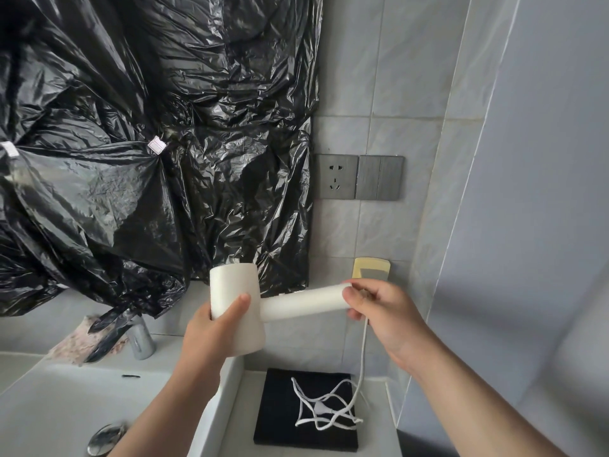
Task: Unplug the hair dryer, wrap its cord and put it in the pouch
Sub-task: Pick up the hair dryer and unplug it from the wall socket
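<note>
Tiled bathroom counter [316,341]: hands hold hair dryer [244,308] above pouch [280,420].

Head camera, close, facing tiled wall [379,77]

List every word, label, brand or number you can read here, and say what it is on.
No text can be read anywhere.
Small white tag on the black plastic sheet: faint marks, too blurred to read.
Second white tag at the sheet's left edge: too blurred to read.
Hair dryer, wall socket and black pouch: no print visible.
</note>
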Motion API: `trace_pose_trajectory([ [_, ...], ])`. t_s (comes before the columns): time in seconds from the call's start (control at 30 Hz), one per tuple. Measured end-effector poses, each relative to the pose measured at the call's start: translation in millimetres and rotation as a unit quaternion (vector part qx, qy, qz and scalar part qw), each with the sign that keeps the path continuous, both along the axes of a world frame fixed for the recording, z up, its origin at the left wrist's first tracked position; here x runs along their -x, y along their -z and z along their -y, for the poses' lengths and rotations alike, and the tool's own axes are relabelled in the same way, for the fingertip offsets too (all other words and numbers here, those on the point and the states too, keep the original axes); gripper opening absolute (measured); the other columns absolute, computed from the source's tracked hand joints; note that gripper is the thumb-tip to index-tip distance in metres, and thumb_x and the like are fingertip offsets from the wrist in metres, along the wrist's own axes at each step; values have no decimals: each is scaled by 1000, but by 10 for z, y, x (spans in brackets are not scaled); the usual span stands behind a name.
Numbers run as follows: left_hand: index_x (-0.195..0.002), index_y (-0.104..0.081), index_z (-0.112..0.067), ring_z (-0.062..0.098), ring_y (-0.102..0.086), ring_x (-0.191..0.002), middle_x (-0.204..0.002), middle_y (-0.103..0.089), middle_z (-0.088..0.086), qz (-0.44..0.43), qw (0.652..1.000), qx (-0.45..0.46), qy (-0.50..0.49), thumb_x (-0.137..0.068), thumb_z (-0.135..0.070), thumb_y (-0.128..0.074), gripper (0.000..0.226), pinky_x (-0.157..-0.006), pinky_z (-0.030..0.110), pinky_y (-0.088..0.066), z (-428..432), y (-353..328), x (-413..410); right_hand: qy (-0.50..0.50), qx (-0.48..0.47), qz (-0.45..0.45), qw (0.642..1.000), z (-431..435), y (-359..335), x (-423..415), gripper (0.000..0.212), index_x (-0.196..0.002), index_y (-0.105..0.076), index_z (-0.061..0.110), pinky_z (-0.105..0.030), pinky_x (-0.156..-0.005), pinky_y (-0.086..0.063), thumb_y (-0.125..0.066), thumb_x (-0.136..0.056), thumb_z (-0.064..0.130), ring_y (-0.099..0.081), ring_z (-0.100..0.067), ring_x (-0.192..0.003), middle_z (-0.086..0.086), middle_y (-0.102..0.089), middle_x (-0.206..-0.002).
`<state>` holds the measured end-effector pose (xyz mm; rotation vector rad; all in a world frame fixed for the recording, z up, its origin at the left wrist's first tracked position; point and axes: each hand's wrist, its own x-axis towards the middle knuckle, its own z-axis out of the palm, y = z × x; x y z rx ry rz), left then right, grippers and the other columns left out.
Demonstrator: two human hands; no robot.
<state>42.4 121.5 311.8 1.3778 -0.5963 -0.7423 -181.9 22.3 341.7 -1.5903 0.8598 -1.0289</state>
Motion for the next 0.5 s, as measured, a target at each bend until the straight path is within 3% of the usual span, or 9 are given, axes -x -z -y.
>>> trace_pose_trajectory([
  [0.07,-121,-58,-15,28,-67,-97,-117,-68,14,71,997,-34,-1,-65,-47,-80,67,-70,38,-56,-37,40,-16,6,16,-12,1000,27,-64,-37,15,-81,-77,29,-31,-75,-47,-73,-70,39,-58,-11,-70,4,-65,-74],
  [0.1,-132,-51,-17,30,-61,-113,-134,-59,15,164,983,-77,-27,-63,-46,-81,80,-85,43,-54,-65,59,-15,7,27,-26,999,37,-98,-65,8,-80,-76,32,-26,-74,-47,-76,-73,33,-60,-6,-69,9,-67,-74],
  [0.13,-144,-41,-18,32,-49,-131,-150,-45,13,293,947,-114,-63,-68,-42,-81,90,-102,47,-46,-107,81,12,7,45,-47,998,33,-125,-99,10,-83,-74,33,-19,-72,-47,-77,-76,27,-60,1,-67,12,-68,-74],
  [0.2,-151,-35,-10,36,-35,-142,-156,-35,17,560,818,-48,-120,-80,-36,-71,84,-114,49,-30,-140,135,103,9,82,-85,993,17,-170,-181,15,-92,-74,29,-7,-63,-43,-77,-79,21,-57,10,-60,17,-64,-67],
  [0.23,-147,-41,-6,36,-40,-139,-151,-43,18,632,768,-8,-104,-81,-39,-65,78,-114,47,-31,-146,129,145,9,101,-99,990,0,-186,-218,16,-94,-75,25,-6,-61,-41,-77,-79,21,-55,10,-58,21,-62,-61],
  [0.27,-144,-46,-7,33,-48,-133,-145,-52,15,651,756,6,-60,-82,-44,-60,74,-111,43,-35,-131,120,177,4,116,-108,987,-8,-201,-255,16,-95,-75,23,-6,-59,-40,-76,-79,21,-54,10,-56,24,-60,-56],
  [0.37,-133,-50,-32,16,-66,-96,-106,-70,-8,533,833,-93,115,-85,-54,-54,53,-85,35,-53,-100,-31,288,-19,134,-123,983,-65,-251,-349,13,-91,-75,26,-9,-61,-42,-77,-79,23,-55,8,-57,25,-61,-56],
  [0.43,-113,-49,-38,16,-65,-80,-87,-67,-8,520,830,-142,144,-85,-53,-55,33,-73,38,-53,-93,-45,316,-40,112,-107,987,-105,-262,-396,10,-86,-73,28,-24,-68,-53,-78,-77,25,-58,3,-61,16,-63,-61],
  [0.5,-99,-50,-34,14,-63,-72,-79,-65,-7,488,855,-123,122,-82,-52,-57,26,-67,37,-50,-99,-27,329,-65,71,-69,993,-136,-279,-416,11,-87,-73,23,-36,-66,-56,-79,-77,23,-59,-7,-60,9,-65,-66],
])
